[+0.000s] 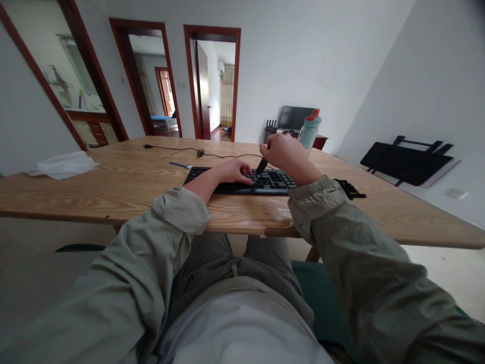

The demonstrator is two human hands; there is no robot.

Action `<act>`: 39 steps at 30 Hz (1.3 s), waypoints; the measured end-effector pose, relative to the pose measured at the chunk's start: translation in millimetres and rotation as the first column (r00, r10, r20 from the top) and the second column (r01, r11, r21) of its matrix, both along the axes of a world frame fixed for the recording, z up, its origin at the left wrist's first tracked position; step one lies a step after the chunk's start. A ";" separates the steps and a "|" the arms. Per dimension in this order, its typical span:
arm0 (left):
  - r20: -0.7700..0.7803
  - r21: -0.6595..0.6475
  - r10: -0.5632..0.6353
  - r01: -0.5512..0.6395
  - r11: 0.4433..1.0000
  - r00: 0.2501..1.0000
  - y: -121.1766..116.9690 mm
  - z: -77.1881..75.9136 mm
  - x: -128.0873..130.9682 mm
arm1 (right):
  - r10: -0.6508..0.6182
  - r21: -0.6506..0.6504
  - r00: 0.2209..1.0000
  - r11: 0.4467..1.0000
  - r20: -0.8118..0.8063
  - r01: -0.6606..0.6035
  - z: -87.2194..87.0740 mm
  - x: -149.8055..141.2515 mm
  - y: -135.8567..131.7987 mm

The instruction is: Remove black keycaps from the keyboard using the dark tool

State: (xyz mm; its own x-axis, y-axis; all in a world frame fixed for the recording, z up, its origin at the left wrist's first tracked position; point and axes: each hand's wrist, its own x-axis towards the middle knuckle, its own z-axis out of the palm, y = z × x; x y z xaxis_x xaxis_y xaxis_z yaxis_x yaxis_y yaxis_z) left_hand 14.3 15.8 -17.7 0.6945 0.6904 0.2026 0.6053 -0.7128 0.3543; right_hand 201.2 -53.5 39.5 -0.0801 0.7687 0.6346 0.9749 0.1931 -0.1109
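Note:
A black keyboard (271, 181) lies on the wooden table in front of me, and bare patches show among its keys. My left hand (234, 171) rests on the middle of it, thumb and fingers apart and slightly bent, with nothing held. Above the keys, my right hand (282, 149) is closed around a black stick-like tool (261, 166), whose lower end points down at the keyboard near my left fingertips. Its exact kind is hard to make out. Right of the keyboard sits a pile of small black pieces (350, 188) that look like keycaps, partly hidden by my right sleeve.
The table (132, 187) carries a thin black cable (200, 152) behind the keyboard. A slim blue-and-white item (181, 165) lies at the keyboard's left end. White tissue (64, 164) is at far left. A bottle with a red lid (309, 132) stands behind my right hand.

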 end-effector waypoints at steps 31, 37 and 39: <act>-0.007 0.020 -0.022 0.022 1.000 1.000 -5.2 -0.4 3.3 | 0.062 0.101 0.986 0.992 0.153 -0.078 -68.0 48.9 -69.9; -0.030 0.050 -0.067 0.069 0.996 0.997 -9.3 1.2 5.3 | 0.115 0.074 0.942 0.987 0.316 -0.145 -87.5 53.5 -82.0; -0.041 0.057 -0.069 0.071 0.996 0.997 -10.5 2.1 5.3 | 0.072 0.082 0.951 0.992 0.299 -0.100 -89.0 51.0 -82.8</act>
State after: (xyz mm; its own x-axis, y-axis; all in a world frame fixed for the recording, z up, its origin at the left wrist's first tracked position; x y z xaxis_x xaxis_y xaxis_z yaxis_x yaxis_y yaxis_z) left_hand 19.7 5.3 -15.7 0.7486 0.6278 0.2133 0.5659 -0.7726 0.2879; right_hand 252.1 -136.3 -49.5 -0.3381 0.6882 0.6419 0.9404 0.2733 0.2022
